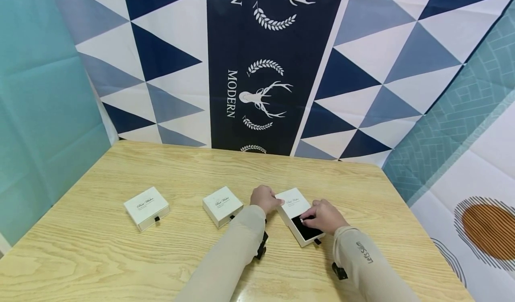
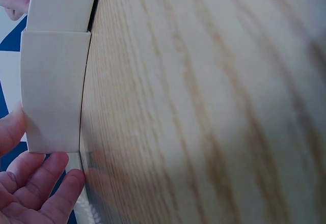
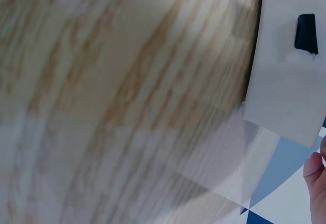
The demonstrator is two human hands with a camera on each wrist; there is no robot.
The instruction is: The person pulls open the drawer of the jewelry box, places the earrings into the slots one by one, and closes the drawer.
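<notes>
At the right of the table a white drawer-style gift box [image 1: 293, 202] is slid part-way out, showing the black lining [image 1: 309, 230] of its drawer. My left hand [image 1: 264, 198] grips the back end of its cover, thumb on top and fingers at the rear edge. In the left wrist view the box's side [image 2: 56, 89] shows between that thumb and the fingers. Over the black lining my right hand [image 1: 327, 217] pinches a small whitish object [image 1: 301, 220], too small to make out. A black pull tab [image 3: 306, 33] shows on the drawer's front in the right wrist view.
Two more white gift boxes, both shut, stand on the wooden table [image 1: 181, 266]: one box [image 1: 222, 203] just left of my left forearm, another box [image 1: 147, 206] farther left. A patterned cloth [image 1: 257, 69] hangs behind the table's far edge.
</notes>
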